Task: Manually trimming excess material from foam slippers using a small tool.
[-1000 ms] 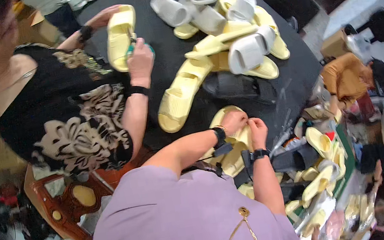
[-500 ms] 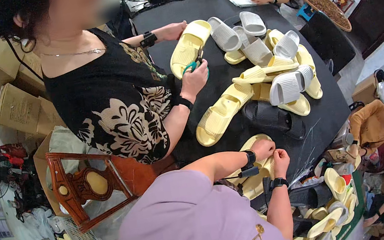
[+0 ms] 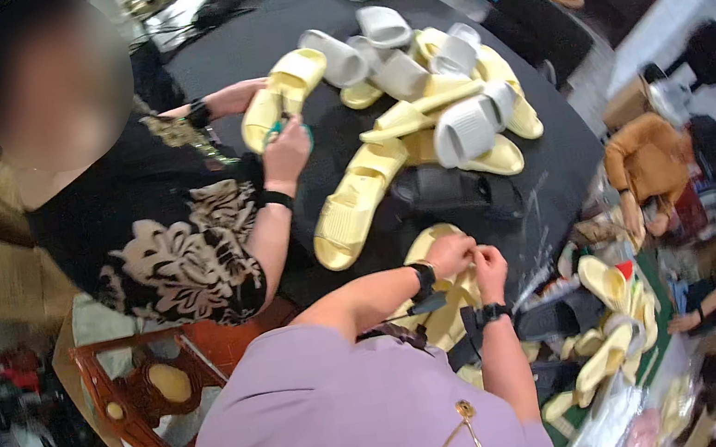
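Observation:
My left hand (image 3: pixel 451 255) and my right hand (image 3: pixel 490 272) meet at the fingertips, both closed in a pinch. Whatever they hold is too small to make out. Right beneath them lies a pair of yellow slippers (image 3: pixel 451 325), partly covered by my hands and forearm. Thin clear strands (image 3: pixel 539 228) lie on the black table to the right of my hands. Just beyond, a pair of black slippers (image 3: pixel 456 190) rests beside a larger yellow slipper pair (image 3: pixel 362 204).
Grey and yellow slippers (image 3: pixel 465 127) are heaped mid-table. At left, a co-worker holds yellow slippers (image 3: pixel 294 79) and green-handled scissors (image 3: pixel 273 132). More slippers (image 3: pixel 616 342) lie piled at my right. A carved wooden chair (image 3: pixel 145 388) stands at lower left. Other people sit farther off.
The whole view has shifted, so the table and slippers appear farther left and slightly higher. My hands stay pinched together over the yellow slippers. The co-worker's face has turned toward the camera.

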Available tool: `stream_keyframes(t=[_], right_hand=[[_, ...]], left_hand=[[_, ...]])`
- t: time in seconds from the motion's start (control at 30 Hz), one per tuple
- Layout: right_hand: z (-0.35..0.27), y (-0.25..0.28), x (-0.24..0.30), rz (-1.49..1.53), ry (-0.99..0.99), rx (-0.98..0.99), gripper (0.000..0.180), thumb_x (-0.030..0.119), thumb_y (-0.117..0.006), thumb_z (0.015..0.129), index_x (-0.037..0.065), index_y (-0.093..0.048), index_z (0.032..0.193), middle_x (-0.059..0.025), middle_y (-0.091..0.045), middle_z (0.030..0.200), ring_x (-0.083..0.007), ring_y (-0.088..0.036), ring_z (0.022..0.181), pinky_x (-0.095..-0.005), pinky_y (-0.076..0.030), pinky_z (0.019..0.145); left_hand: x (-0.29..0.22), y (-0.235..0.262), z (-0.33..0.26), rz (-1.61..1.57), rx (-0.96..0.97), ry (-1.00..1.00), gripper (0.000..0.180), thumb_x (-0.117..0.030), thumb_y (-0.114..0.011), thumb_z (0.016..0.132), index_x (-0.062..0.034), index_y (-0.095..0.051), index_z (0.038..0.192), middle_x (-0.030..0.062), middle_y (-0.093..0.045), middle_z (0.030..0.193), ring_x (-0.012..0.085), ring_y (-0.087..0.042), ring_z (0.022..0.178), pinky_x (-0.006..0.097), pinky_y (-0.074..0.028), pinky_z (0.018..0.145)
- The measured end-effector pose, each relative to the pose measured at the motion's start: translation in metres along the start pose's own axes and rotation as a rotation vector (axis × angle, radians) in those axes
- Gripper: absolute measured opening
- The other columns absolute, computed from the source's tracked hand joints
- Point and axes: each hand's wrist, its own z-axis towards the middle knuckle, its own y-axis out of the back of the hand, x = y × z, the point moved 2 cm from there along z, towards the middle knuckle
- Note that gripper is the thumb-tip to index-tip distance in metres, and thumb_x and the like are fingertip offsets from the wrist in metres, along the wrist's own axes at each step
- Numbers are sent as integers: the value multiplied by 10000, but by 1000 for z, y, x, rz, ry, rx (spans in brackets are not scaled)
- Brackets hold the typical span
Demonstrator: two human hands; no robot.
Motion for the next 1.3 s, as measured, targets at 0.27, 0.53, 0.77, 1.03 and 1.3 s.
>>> stream_keyframes(t=[0.27, 0.53, 0.77, 1.03, 1.3], right_hand=[[-17, -12, 23, -279, 1, -299, 95, 88, -581, 813, -5, -589, 797, -164, -618, 769, -329, -591, 714, -399, -468, 686], [-24, 42, 19, -236, -10, -438, 142, 89, -494, 868, -26, -530, 944, -139, -561, 879, -269, -559, 824, -374, -449, 784], [-110, 33, 37, -75, -415, 139, 282, 269, -584, 877, -8, -626, 843, -102, -642, 700, -236, -626, 622, -371, -488, 589], [-97, -25, 68, -658, -312, 169, 494, 544, -617, 757, 59, -709, 761, -162, -671, 741, -355, -645, 678, -450, -509, 645], [-106, -21, 94, -667, -232, -47, 322, 316, -581, 790, 19, -694, 736, -204, -658, 735, -346, -649, 645, -441, -520, 604]], left_hand=[[-16, 4, 4, 89, 28, -130, 69, -106, -589, 724, -46, -556, 730, 130, -541, 771, 338, -565, 740, 438, -464, 651], [-5, 22, -3, 121, -10, -12, 156, -170, -610, 770, -44, -633, 858, 165, -621, 854, 358, -580, 826, 436, -479, 715], [63, 58, -13, -909, -272, 914, 415, -377, -617, 867, -26, -603, 1089, 157, -641, 995, 244, -616, 801, 345, -511, 774], [50, 88, 13, -1499, -548, 1126, 682, -460, -644, 814, -84, -359, 1306, 188, -375, 1333, 322, -513, 1064, 448, -452, 951], [82, 98, 14, -1526, -378, 847, 523, -293, -544, 902, 19, -367, 1282, 191, -457, 1240, 270, -514, 1056, 338, -507, 892]])
